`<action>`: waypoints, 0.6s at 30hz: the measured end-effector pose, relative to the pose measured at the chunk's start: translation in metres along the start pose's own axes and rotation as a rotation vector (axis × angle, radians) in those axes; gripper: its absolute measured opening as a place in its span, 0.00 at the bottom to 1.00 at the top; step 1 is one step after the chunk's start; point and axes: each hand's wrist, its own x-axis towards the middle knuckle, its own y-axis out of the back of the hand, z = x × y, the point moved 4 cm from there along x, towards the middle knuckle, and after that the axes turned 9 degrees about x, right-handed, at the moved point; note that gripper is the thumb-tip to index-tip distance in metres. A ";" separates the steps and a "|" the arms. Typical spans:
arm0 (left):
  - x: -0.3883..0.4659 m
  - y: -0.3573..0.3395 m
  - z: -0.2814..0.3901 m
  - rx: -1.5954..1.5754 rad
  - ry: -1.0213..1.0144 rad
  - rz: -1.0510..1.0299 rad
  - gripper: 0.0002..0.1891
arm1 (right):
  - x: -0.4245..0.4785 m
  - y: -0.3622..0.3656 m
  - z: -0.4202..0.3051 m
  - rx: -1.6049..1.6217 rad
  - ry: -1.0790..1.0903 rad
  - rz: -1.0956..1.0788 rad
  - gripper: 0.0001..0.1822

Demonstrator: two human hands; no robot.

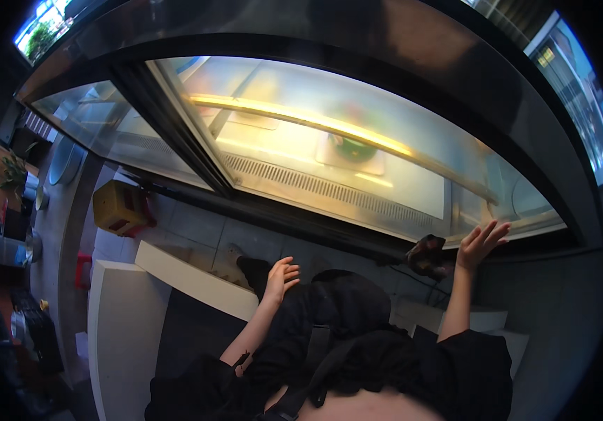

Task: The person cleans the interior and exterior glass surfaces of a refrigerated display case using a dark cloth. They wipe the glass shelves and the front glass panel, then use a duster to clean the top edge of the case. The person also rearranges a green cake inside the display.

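A large display case with a dark frame stands before me. Behind its hazy glass, a yellow light bar glows above a slotted metal vent strip. A blurred green container or item rests inside on a pale tray. My right hand is raised at the lower right of the glass, fingers spread and nothing held; whether it touches the pane, I cannot tell. My left hand hangs beside my dark-clothed leg, holding nothing, fingers apart. Close to my right hand is a dark, unclear object.
A yellow plastic stool stands on the tiled floor at left. Pale-edged furniture rises close on my left. A thin cable runs below the case. Farther left are a blue basin, a red stool and a plant.
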 end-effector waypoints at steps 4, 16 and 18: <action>0.046 -0.075 -0.006 -0.210 0.350 -0.564 0.29 | -0.212 -0.085 -0.002 -0.227 -2.282 -0.030 0.33; 0.080 -0.065 -0.003 0.253 0.461 -0.267 0.24 | -0.346 -0.030 -0.052 0.364 -1.826 -0.652 0.28; 0.090 -0.072 0.005 0.421 0.443 -0.276 0.24 | -0.367 0.008 -0.060 0.229 -1.866 -0.673 0.25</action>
